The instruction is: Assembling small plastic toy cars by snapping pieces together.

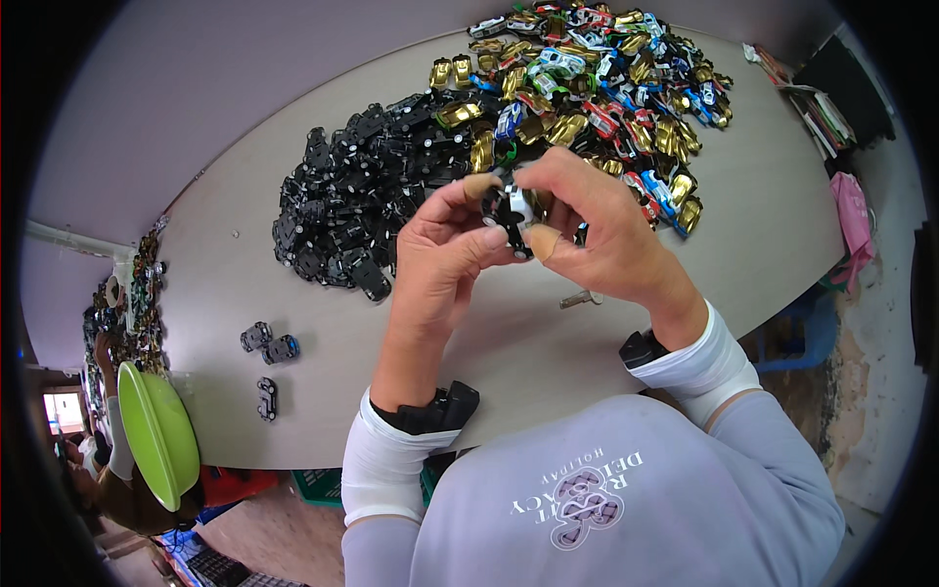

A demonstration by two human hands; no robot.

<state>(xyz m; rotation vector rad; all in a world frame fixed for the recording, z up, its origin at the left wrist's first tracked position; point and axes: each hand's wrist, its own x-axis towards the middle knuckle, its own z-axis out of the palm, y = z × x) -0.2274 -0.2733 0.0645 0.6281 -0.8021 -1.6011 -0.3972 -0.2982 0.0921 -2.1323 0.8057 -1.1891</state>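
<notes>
Above the table, my left hand (442,243) and my right hand (599,227) pinch a small toy car (513,209) between thumbs and fingers. Black and white parts of it show, with wheels along its near side; my fingers hide the rest. Tan coverings wrap several of my fingertips. Just behind my left hand spreads a heap of black toy car chassis (342,201) with small wheels. A pile of shiny toy car bodies (597,83) in gold, red, blue, green and white lies beyond my right hand.
Three small cars (266,367) lie apart on the grey table (215,254) at the left. A small metal piece (581,299) rests below my right hand. Further left are a green basin (156,435) and another person's arm (106,362). A pink bag (851,225) hangs at the right.
</notes>
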